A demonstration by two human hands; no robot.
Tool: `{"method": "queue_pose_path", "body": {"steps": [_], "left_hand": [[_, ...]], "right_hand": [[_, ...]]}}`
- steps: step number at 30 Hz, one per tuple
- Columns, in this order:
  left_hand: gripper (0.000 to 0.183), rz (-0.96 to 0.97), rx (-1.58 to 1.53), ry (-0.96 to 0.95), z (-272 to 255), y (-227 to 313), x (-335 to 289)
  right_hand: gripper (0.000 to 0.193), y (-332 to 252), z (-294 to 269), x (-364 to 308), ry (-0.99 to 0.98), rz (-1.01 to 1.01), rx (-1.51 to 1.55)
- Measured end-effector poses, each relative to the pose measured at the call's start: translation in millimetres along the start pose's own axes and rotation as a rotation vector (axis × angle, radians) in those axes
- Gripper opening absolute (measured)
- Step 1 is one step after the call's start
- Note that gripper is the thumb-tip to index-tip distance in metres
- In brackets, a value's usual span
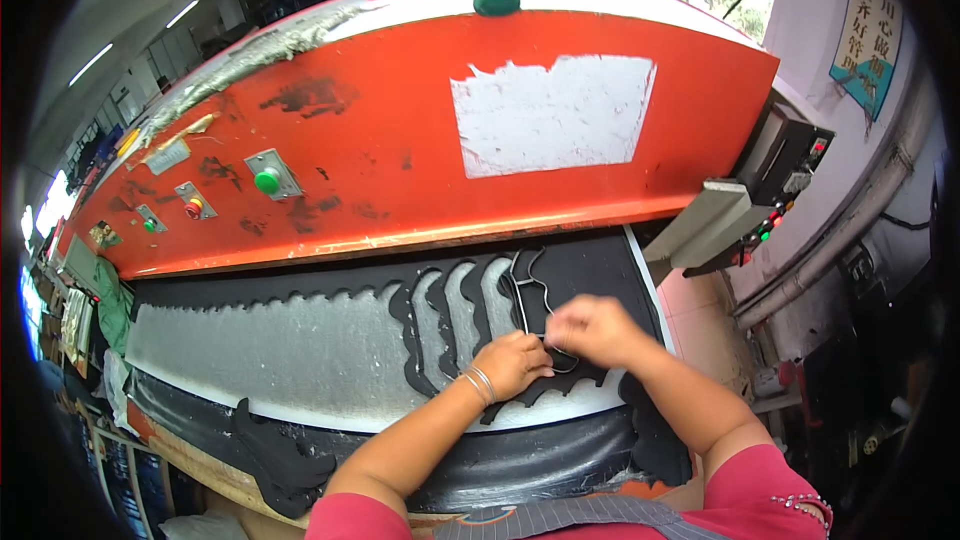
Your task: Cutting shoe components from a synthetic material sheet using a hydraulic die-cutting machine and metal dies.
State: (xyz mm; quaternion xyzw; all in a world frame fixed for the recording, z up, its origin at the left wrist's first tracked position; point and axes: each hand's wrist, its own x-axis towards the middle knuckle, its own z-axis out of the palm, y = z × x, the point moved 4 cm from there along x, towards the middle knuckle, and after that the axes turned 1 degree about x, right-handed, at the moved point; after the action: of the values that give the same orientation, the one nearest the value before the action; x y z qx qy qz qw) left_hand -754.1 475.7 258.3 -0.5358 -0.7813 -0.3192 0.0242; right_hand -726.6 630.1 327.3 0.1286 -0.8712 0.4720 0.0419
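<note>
A thin metal cutting die (523, 302) with a wavy outline lies over the right part of a black foam sheet (590, 270). My left hand (508, 364), with bracelets at the wrist, has curled fingers gripping the die's near end. Beside it, my right hand (597, 329) is closed and slightly blurred at the die's right edge; its fingertips hide whatever they hold. Left of the die, wavy black foam strips (408, 335) stand apart on a worn grey-white cutting board (270, 345), which shows in the gaps between them.
Behind the board rises a red press beam (380, 160) with buttons and a pale torn sheet. A control box (775, 190) sits at its right end. Black foam scraps (275, 460) hang over the near edge at left, with another scrap (655, 430) at right.
</note>
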Motion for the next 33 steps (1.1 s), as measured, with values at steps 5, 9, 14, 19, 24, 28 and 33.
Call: {"method": "queue_pose_path", "body": {"steps": [5,9,14,19,24,28,33], "left_hand": [[0.014,-0.077,0.050,0.082,-6.5,15.5,-7.5],[0.014,-0.198,0.143,0.168,-3.5,26.6,-15.4],[0.033,-0.136,0.184,0.168,-1.5,42.2,-18.3],[0.029,-0.304,-0.031,0.416,-41.4,34.3,-99.9],[0.017,-0.533,-0.061,0.534,-94.4,34.1,-152.5],[0.013,-0.590,-0.133,0.667,-113.0,29.2,-153.1],[0.013,-0.535,-0.211,0.672,-97.9,40.0,-117.3]], "right_hand": [[0.082,-110.8,-73.0,134.5,0.164,-0.024,1.146],[0.080,-185.6,-94.5,223.7,-0.020,-0.237,1.390],[0.018,-196.0,-131.7,275.1,-0.071,-0.082,1.608],[0.045,-186.7,-92.1,120.0,-0.111,-0.418,1.035],[0.060,-139.6,-90.8,-79.0,0.469,-0.270,0.448],[0.042,-43.4,-22.9,-206.7,0.370,0.031,0.044],[0.034,-30.8,1.0,-233.0,-0.077,0.659,-0.049]]}}
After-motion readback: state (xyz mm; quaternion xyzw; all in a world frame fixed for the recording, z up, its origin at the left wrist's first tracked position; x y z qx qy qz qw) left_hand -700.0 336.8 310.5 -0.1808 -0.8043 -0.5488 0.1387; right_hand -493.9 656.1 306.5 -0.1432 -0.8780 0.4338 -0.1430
